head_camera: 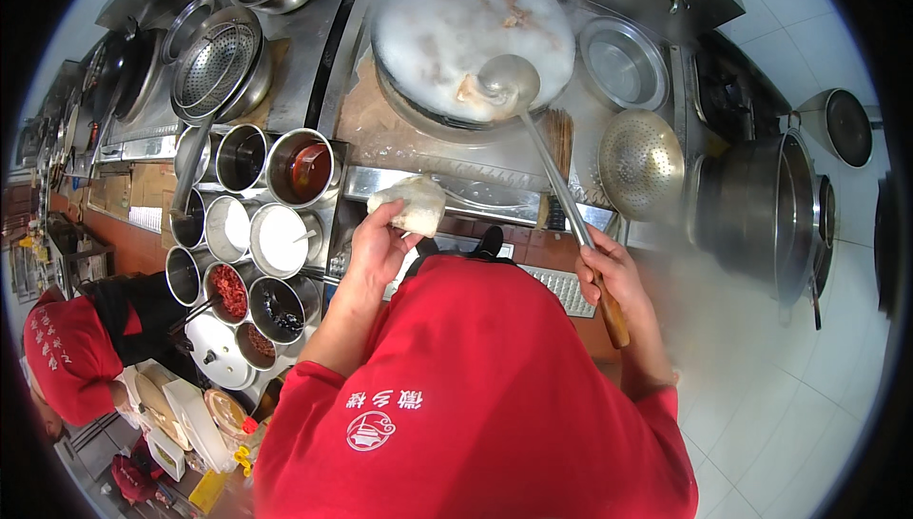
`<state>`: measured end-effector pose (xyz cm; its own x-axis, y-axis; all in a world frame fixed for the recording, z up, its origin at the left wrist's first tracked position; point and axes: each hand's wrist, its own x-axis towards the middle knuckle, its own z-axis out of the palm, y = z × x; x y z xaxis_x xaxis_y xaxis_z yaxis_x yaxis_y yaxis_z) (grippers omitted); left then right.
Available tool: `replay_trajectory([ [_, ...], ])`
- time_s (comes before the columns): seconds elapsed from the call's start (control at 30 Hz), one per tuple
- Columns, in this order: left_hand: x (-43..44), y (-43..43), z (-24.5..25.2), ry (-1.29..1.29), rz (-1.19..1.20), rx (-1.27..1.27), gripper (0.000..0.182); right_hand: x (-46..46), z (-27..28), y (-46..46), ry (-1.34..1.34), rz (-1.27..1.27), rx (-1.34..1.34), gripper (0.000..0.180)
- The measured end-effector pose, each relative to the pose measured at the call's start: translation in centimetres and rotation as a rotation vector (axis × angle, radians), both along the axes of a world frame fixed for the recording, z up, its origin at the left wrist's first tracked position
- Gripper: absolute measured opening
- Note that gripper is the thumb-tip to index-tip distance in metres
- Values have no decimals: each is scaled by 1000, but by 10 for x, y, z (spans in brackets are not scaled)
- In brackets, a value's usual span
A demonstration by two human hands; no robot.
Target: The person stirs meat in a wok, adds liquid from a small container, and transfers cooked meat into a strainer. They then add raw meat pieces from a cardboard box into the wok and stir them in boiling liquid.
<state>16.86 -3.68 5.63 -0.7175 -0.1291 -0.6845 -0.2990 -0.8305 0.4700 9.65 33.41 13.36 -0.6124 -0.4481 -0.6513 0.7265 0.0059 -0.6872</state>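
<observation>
My left hand (381, 239) holds a folded, off-white cloth (410, 205) by its near edge, in front of the stove. In my right hand (615, 269) is the wooden handle of a long metal ladle (556, 170). The ladle's bowl (508, 82) is over the near right part of a big wok (399, 95), at the surface of the whitish, foamy liquid. Brownish pieces (510, 2) show through the foam near the far side. Steam blurs part of the wok. A bamboo brush (558, 141) stands between the wok and a perforated ladle.
Perforated ladle (640, 164) and metal basin (623, 64) lie right of the wok; a large steaming pot (756, 212) stands farther right. Left are several seasoning pots (299, 167) and a strainer (217, 70) on a bowl. A co-worker in red (68, 355) is at the lower left.
</observation>
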Motion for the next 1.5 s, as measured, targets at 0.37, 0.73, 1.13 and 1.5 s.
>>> replay_trajectory([
  [0.37, 15, 12, 10, -19, 87, -42, 44, -30, -1, -16, -292, 6, -298, 48],
  [0.73, 26, 22, -10, -116, 171, -321, 40, -25, 1, 51, -370, 69, -670, 50],
  [1.13, -3, -38, -133, -352, 153, -978, 35, 47, 32, 138, -196, -93, -345, 65],
  [1.5, -52, -20, -150, -529, -379, -1594, 50, 84, -31, 70, 89, -73, 313, 62],
])
